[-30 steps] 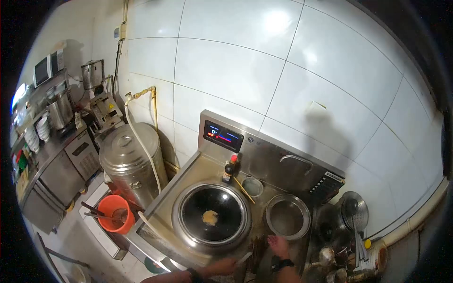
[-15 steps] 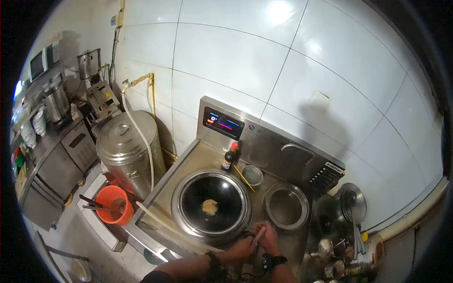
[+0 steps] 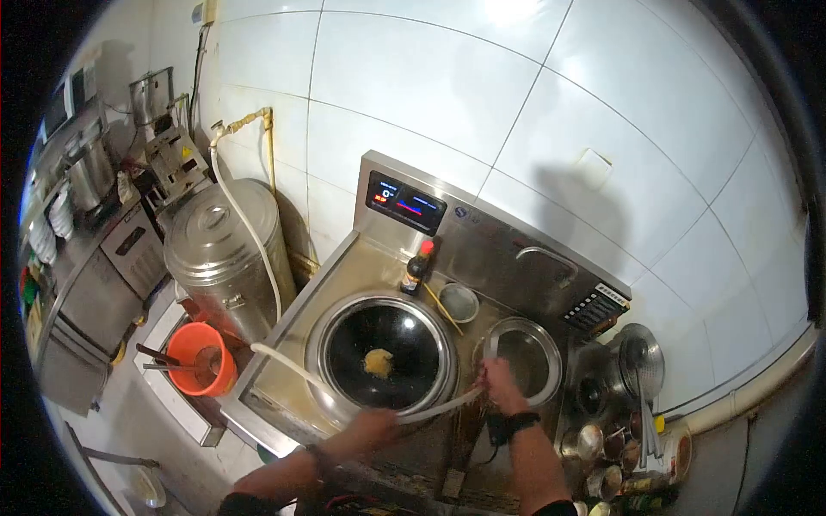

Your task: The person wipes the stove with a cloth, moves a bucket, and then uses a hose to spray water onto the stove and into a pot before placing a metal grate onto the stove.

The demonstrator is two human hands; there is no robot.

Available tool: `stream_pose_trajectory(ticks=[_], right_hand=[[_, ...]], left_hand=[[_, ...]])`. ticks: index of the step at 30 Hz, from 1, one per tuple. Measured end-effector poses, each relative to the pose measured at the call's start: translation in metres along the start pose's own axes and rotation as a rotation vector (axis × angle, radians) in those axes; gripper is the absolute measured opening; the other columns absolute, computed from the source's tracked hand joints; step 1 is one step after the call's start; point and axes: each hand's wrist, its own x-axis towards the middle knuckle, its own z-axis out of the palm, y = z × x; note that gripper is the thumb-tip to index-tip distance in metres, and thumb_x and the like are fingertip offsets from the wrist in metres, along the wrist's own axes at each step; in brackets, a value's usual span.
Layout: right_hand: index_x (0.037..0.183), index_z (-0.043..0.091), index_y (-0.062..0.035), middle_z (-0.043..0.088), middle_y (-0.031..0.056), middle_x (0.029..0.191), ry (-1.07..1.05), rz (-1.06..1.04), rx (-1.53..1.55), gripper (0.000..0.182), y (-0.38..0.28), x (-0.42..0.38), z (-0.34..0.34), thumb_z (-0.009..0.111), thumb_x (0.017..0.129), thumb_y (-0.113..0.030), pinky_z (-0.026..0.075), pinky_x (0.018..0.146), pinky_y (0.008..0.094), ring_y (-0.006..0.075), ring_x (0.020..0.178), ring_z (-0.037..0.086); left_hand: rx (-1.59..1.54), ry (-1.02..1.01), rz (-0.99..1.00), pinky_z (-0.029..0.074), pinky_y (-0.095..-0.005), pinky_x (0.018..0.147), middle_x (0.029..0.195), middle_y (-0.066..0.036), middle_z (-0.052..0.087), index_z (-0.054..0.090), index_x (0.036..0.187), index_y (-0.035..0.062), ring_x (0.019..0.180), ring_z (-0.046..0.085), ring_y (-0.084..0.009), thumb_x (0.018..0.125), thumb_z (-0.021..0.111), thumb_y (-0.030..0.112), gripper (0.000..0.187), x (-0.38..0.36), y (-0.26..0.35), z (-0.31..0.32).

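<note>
A pale hose [image 3: 297,370] runs from the wall tap, past the large lidded pot, and across the front of the wok [image 3: 379,348]. My right hand [image 3: 502,384] is closed round the hose near its end, at the left edge of the round steel basin [image 3: 529,361]. Below the wok's front rim, my left hand [image 3: 370,430] is wrapped round the same hose. Inside the dark wok lies a small yellowish lump [image 3: 378,363]. A red-capped dark bottle [image 3: 415,269] and a small grey bowl [image 3: 459,303] with a stick beside it stand behind.
At the left, an orange bucket [image 3: 202,359] holding utensils stands below the big lidded pot [image 3: 222,236]. A control panel [image 3: 406,203] is on the stove's back wall. Ladles and a strainer [image 3: 639,357] are at the right, with several containers below them.
My hands have moved apart, the right one up to the basin and the left one leftward. The hose now stretches between them, with its end raised at the basin. The view has shifted slightly.
</note>
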Motion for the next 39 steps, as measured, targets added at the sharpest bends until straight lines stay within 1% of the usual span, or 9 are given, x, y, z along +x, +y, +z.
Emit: stream_pose_trajectory(ticks=[2,4,7,10,15,23,26,29,39], right_hand=[[0.085,0.054,-0.0002,0.052,0.0070,0.067,0.058,-0.048,-0.240,0.019,-0.034,0.026,-0.006,0.051,0.095,-0.015,0.041,0.047,0.0392,0.0201,0.050,0.048],[0.083,0.055,0.0006,0.052,0.0075,0.066,0.097,-0.040,-0.187,0.019,-0.035,0.095,-0.035,0.053,0.095,-0.014,0.042,0.048,0.0402,0.0200,0.051,0.048],[0.084,0.056,0.0021,0.055,0.0089,0.067,0.195,-0.055,-0.426,0.017,-0.081,0.106,-0.026,0.056,0.094,-0.011,0.044,0.051,0.0399,0.0208,0.053,0.051],[0.088,0.058,0.0044,0.058,0.0112,0.070,0.104,-0.154,-0.257,0.012,-0.089,0.113,-0.023,0.059,0.091,-0.007,0.046,0.055,0.0382,0.0222,0.058,0.055],[0.093,0.060,0.0065,0.061,0.0124,0.076,0.090,-0.004,-0.239,0.012,-0.076,0.102,-0.026,0.060,0.086,-0.003,0.049,0.059,0.0400,0.0238,0.063,0.058],[0.112,0.060,0.0050,0.063,0.0106,0.085,0.091,-0.047,-0.650,0.026,-0.069,0.064,-0.041,0.058,0.087,-0.002,0.051,0.058,0.0330,0.0213,0.067,0.063],[0.124,0.056,0.0013,0.064,0.0097,0.087,0.172,-0.151,-0.296,0.036,-0.049,0.074,-0.040,0.057,0.088,-0.005,0.048,0.055,0.0303,0.0181,0.065,0.063],[0.133,0.051,-0.0006,0.065,0.0101,0.088,0.241,-0.254,-0.475,0.044,-0.051,0.077,-0.033,0.055,0.090,-0.008,0.048,0.053,0.0288,0.0168,0.061,0.061],[0.118,0.058,0.0047,0.065,0.0110,0.086,0.259,-0.264,-0.827,0.033,-0.056,0.117,-0.017,0.055,0.088,-0.010,0.046,0.054,0.0318,0.0166,0.057,0.058]], left_hand=[[0.153,0.049,-0.054,0.053,-0.0494,0.078,0.093,-0.021,0.065,0.063,0.102,0.0050,0.087,0.065,-0.0398,0.082,0.066,0.023,0.027,-0.031,-0.043,0.003],[0.344,-0.130,-0.027,0.053,-0.0489,0.076,0.084,-0.019,0.064,0.063,0.096,0.0046,0.081,0.064,-0.0392,0.083,0.066,0.024,0.024,-0.064,-0.040,-0.041],[0.101,0.034,-0.094,0.053,-0.0464,0.068,0.081,-0.014,0.065,0.065,0.093,0.0058,0.075,0.066,-0.0348,0.089,0.056,0.028,0.024,-0.085,-0.047,-0.040],[-0.016,-0.145,-0.233,0.052,-0.0454,0.065,0.080,-0.013,0.063,0.063,0.095,0.0070,0.075,0.066,-0.0351,0.092,0.055,0.027,0.022,-0.063,-0.012,-0.037],[-0.435,0.014,-0.018,0.049,-0.0476,0.063,0.079,-0.016,0.061,0.052,0.094,0.0056,0.075,0.064,-0.0384,0.094,0.055,0.030,0.024,-0.030,0.021,-0.012],[-0.506,0.090,0.043,0.048,-0.0527,0.060,0.079,-0.020,0.058,0.050,0.097,0.0079,0.072,0.060,-0.0441,0.093,0.059,0.028,0.022,-0.016,0.043,-0.022],[-0.470,0.082,0.026,0.048,-0.0533,0.060,0.078,-0.020,0.059,0.050,0.097,0.0077,0.072,0.060,-0.0449,0.095,0.057,0.030,0.024,-0.019,0.036,-0.014],[-0.482,-0.005,0.017,0.048,-0.0546,0.063,0.079,-0.022,0.059,0.049,0.098,0.0069,0.074,0.060,-0.0465,0.097,0.052,0.034,0.027,-0.022,0.031,-0.017],[-0.441,0.048,0.023,0.049,-0.0557,0.064,0.079,-0.024,0.059,0.045,0.096,0.0061,0.075,0.060,-0.0479,0.098,0.050,0.036,0.030,-0.030,0.030,-0.020]])
